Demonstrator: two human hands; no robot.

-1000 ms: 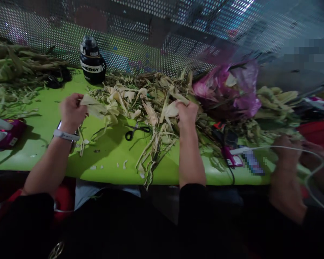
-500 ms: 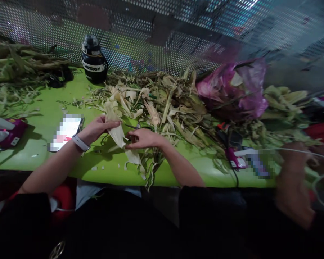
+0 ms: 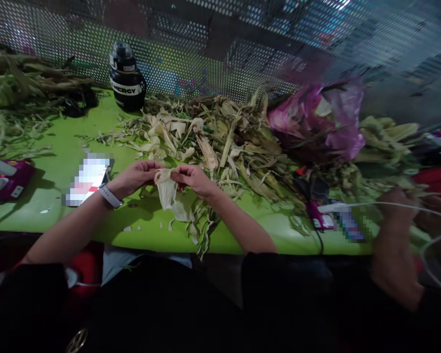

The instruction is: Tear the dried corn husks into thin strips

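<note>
A pale, translucent piece of corn husk (image 3: 166, 192) hangs between my two hands over the front part of the green table. My left hand (image 3: 145, 175), below a white wristband, pinches its upper left edge. The fingers of my right hand (image 3: 191, 179) are closed on its upper right edge. Beneath the hanging piece, another pale husk strip (image 3: 183, 212) lies near the table's front edge, beside thin green shreds (image 3: 207, 230). Just behind my hands spreads a heap of dry husks and leaves (image 3: 206, 130).
A phone (image 3: 88, 179) lies left of my left wrist. A black bottle (image 3: 127, 81) stands at the back. Purple power strips (image 3: 16, 179) sit at both sides. A pink plastic bag (image 3: 318, 120) is at back right. Another person's arm (image 3: 399, 250) reaches in at right.
My right hand has moved up and now grips the husk's edge close to my left hand. The husk's upper edge is now held between both hands, and its lower end has shifted.
</note>
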